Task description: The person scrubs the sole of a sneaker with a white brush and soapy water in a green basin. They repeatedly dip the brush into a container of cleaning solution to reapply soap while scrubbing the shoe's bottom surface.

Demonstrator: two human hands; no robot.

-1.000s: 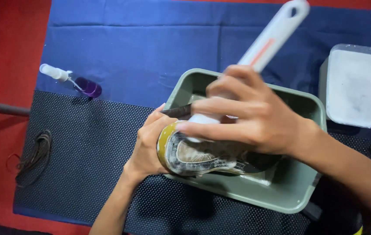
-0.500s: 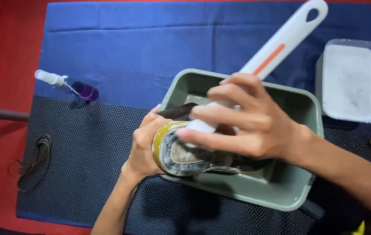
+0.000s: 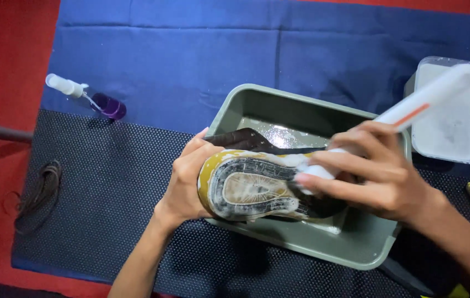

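Note:
My left hand (image 3: 188,179) grips the toe end of a shoe (image 3: 251,187), turned sole up, yellow-edged with a grey and black sole covered in foam. The shoe lies over a grey-green rectangular tub (image 3: 301,243) that holds soapy water. My right hand (image 3: 378,176) is closed around a white brush (image 3: 417,105) with an orange stripe on its handle. The brush head presses on the sole near the heel, and the handle points up to the right.
A small purple spray bottle (image 3: 89,98) with a white nozzle lies on its side at the left. A clear plastic box (image 3: 452,113) of white liquid stands at the right. Black dotted mat (image 3: 97,198) and blue cloth (image 3: 191,49) cover the red floor. A dark cord (image 3: 39,193) lies at left.
My right hand and the brush have slid right along the sole toward the heel, uncovering the front of the sole. The handle now leans lower to the right.

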